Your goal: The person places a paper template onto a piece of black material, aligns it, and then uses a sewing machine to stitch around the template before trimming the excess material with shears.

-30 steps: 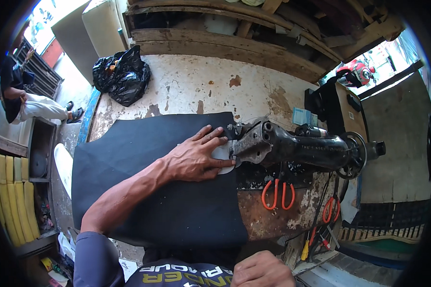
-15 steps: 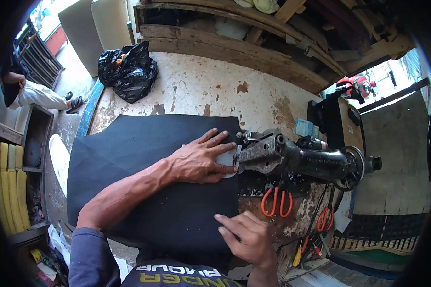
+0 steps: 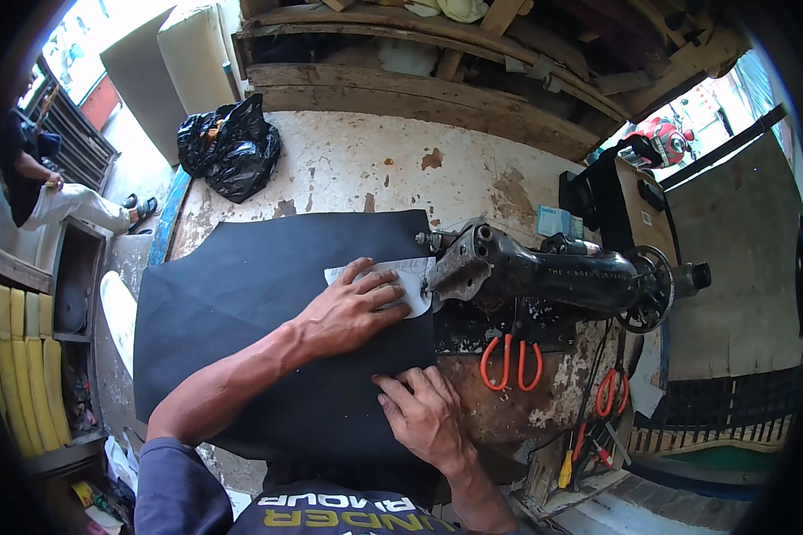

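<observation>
- Black sheet (image 3: 232, 294): lies spread on the worktable (image 3: 339, 152), its right edge at the head of the sewing machine; slight creases seen at left.
- White piece (image 3: 412, 278): on top of the sheet near its right edge; right end reaches the machine head, part covered by the hand.
- Left hand (image 3: 352, 308): palm down on the white piece, fingers extended and slightly spread, nothing gripped.
- Right hand (image 3: 424, 419): over the sheet's near right portion, fingers bent, thumb and index narrowly apart; cannot tell whether they hold or touch the sheet.
- Sewing machine (image 3: 567, 276): black, worn, head toward the sheet, handwheel at far right.
- Orange-handled scissors (image 3: 508, 357): just below the machine arm, handles toward the wearer.
- Black plastic bag (image 3: 227, 152): crumpled, far left of the worktable.
- Yellow strips (image 3: 18, 374): standing side by side, left of the worktable.
</observation>
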Available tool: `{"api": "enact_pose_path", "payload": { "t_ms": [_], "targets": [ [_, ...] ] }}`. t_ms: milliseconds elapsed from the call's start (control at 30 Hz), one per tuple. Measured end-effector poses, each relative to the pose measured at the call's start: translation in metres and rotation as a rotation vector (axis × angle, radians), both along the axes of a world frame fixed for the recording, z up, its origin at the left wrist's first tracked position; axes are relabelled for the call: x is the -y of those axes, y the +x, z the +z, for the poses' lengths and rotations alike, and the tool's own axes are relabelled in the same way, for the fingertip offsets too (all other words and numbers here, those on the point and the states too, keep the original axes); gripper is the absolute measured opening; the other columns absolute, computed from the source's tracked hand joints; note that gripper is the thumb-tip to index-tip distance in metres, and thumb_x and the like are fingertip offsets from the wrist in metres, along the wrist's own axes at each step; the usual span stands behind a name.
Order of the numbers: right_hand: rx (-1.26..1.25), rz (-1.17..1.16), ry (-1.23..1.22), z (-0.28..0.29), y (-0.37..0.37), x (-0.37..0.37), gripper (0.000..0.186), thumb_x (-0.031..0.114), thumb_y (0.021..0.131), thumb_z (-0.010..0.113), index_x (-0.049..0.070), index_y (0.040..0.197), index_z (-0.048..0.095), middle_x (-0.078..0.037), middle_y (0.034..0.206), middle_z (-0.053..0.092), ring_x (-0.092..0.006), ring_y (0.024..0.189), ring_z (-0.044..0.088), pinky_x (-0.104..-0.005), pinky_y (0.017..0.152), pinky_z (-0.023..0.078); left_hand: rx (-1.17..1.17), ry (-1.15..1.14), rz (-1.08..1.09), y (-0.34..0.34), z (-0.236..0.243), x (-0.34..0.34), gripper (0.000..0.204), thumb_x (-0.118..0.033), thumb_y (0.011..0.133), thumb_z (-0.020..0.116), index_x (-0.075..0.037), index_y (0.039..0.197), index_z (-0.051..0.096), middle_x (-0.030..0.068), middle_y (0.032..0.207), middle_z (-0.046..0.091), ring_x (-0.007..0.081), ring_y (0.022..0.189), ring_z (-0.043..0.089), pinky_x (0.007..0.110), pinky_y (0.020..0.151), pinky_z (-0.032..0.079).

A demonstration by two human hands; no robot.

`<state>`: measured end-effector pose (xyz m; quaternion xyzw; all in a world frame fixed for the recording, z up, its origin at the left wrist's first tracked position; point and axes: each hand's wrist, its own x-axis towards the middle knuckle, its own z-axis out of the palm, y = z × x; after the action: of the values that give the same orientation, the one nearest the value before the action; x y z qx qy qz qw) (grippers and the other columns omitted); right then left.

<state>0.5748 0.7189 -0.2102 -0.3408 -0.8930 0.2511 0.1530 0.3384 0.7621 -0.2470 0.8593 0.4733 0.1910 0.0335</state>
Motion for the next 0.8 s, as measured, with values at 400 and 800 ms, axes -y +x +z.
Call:
{"api": "enact_pose_path", "payload": {
  "t_ms": [400,800],
  "targets": [
    [-0.097,-0.101,-0.209,0.02,0.015,-0.035,0.024,0.01,0.098,0.07,0.003,0.12,0.074,-0.016,0.097,0.071,-0.034,0.089,0.07,-0.0424,0.08,0.056,0.177,-0.122,-0.025,-0.012,0.006,0.003,0.03,-0.02,0.093,0.073,-0.006,0.119,0.072,0.011,0.135,0.066,0.0299,0.138,0.056,0.046,0.12,0.04],
    [-0.377,-1.092,0.451,0.027,0.147,-0.074,0.04,0.02,0.099,0.074,0.001,0.133,0.061,-0.007,0.086,0.066,-0.0227,0.079,0.064,-0.0359,0.075,0.053,0.171,-0.178,0.049,0.005,0.035,0.005,0.039,-0.015,0.085,0.08,-0.009,0.123,0.073,0.0114,0.123,0.069,0.0345,0.122,0.061,0.046,0.108,0.046]
  ]
}}
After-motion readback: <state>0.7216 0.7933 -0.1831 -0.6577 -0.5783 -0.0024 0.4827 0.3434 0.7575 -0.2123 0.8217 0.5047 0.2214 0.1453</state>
